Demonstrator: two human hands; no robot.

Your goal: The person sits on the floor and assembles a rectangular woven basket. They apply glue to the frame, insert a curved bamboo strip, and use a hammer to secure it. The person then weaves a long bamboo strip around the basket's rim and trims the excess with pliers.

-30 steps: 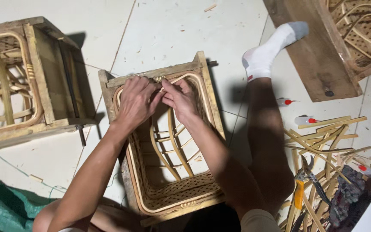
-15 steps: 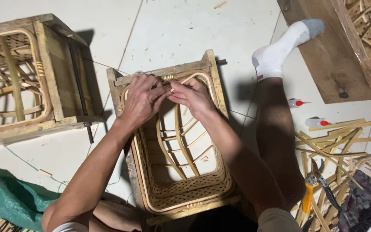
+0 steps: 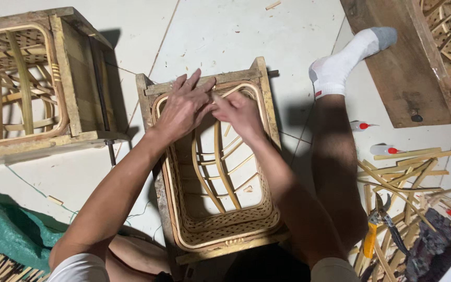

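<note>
Left hand (image 3: pixel 184 107) fingers spread on frame (image 3: pixel 204 83).

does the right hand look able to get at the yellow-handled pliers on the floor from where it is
Probably yes. The right hand is busy on the rattan frame, and the pliers lie on that same side. The person's leg lies between them, but the hand could likely pass over it.

I see frame (image 3: pixel 212 156) on floor btwn my legs; 2nd frame (image 3: pixel 37 83) to its left, pliers (image 3: pixel 377 227) and strips (image 3: pixel 408 172) on right.
</note>
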